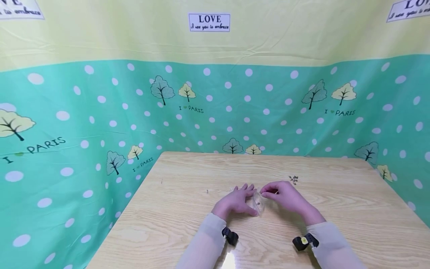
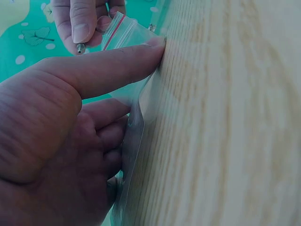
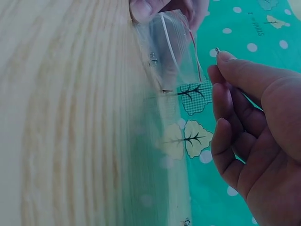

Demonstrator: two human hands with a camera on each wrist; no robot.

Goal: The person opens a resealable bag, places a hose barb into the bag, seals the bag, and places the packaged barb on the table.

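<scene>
A clear zip bag (image 3: 164, 52) with a red line along its mouth lies at the middle of the table. My left hand (image 1: 237, 200) holds it, thumb (image 2: 117, 68) on the near side and fingers on the far side. Inside the bag shows a small ribbed metal piece (image 3: 153, 59). Just right of the bag mouth, my right hand (image 1: 285, 194) pinches a small silvery metal piece (image 3: 217, 50) between thumb and forefinger, held above the table. Its exact kind is too small to tell.
Several similar metal pieces (image 1: 293, 179) lie in a loose group beyond the right hand. One tiny piece (image 1: 207, 191) lies by itself left of the left hand. The wooden table (image 1: 161, 224) ends at a green and yellow curtain (image 1: 208, 101) behind it.
</scene>
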